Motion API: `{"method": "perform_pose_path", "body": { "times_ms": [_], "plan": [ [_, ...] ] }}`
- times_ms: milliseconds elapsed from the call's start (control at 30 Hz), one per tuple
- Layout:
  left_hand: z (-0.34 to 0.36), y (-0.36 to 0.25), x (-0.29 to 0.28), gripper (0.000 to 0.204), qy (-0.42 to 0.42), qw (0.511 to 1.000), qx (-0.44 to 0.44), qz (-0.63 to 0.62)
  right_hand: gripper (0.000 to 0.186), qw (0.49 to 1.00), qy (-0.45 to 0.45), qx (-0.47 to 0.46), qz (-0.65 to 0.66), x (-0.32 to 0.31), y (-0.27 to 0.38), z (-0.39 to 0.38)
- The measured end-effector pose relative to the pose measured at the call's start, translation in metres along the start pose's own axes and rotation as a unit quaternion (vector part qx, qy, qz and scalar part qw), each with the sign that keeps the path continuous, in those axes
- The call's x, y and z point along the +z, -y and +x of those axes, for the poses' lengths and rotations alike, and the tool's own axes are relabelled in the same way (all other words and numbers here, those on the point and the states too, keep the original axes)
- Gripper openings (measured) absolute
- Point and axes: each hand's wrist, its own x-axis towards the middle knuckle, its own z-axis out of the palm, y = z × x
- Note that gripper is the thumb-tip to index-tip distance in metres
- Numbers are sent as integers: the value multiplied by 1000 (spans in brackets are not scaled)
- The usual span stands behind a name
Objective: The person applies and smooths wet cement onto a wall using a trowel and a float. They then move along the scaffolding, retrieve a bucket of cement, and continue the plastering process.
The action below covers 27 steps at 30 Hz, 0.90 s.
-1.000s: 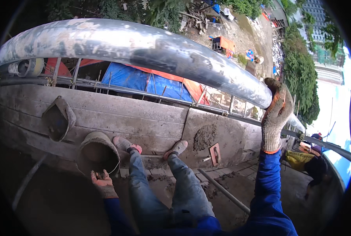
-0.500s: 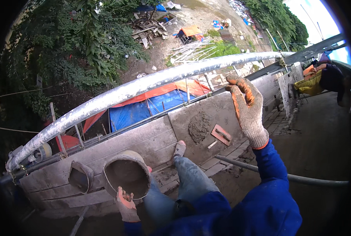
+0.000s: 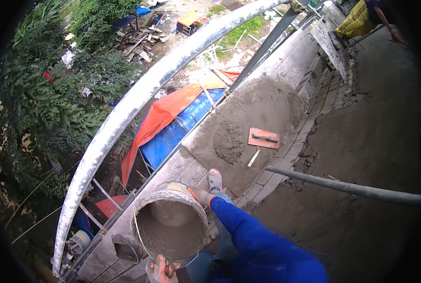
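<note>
A mortar-smeared bucket [image 3: 159, 198] tilts in front of me, with wet grey mortar [image 3: 172, 236] inside. My left hand [image 3: 162, 270], in a dirty glove, is closed round its wire handle at the near side. On the bucket's far right side rests my right hand [image 3: 201, 195], its gloved fingers against the wall near the rim and partly out of sight. Beyond the bucket, a mound of mortar [image 3: 229, 141] lies on a mortar-covered board [image 3: 262, 104]. Beside it are an orange plastering float [image 3: 263, 137] and a tool with a pale handle [image 3: 253, 158].
A thick metal rail [image 3: 111, 120] curves along the scaffold's left edge, with a drop to tarps [image 3: 172, 113] below. A grey pipe [image 3: 347, 185] crosses at right. Another mortar-stained container [image 3: 128, 247] sits left of the bucket. A person in yellow trousers [image 3: 356, 20] works at upper right.
My right hand has come down from its raised position onto the bucket. The bucket now sits nearer the picture's middle and tips more toward me. My view has turned.
</note>
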Motion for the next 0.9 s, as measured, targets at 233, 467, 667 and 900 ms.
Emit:
{"method": "perform_pose_path", "body": {
  "times_ms": [233, 467, 667, 900],
  "plan": [
    [-48, -100, 198, 23, -21, 939, 3, 343, 73, 857, 86, 233, 452, -72, 22, -35],
    [-13, -82, 336, 29, -16, 938, -32, 346, 75, 828, -101, 260, 487, -143, 19, -13],
    [121, 32, 391, 38, 216, 953, -84, 198, 71, 782, -300, 193, 511, -278, -185, 108],
    [178, 109, 626, 17, 259, 956, -111, 82, 55, 796, -572, 191, 46, -628, -92, 29]
  ]
}}
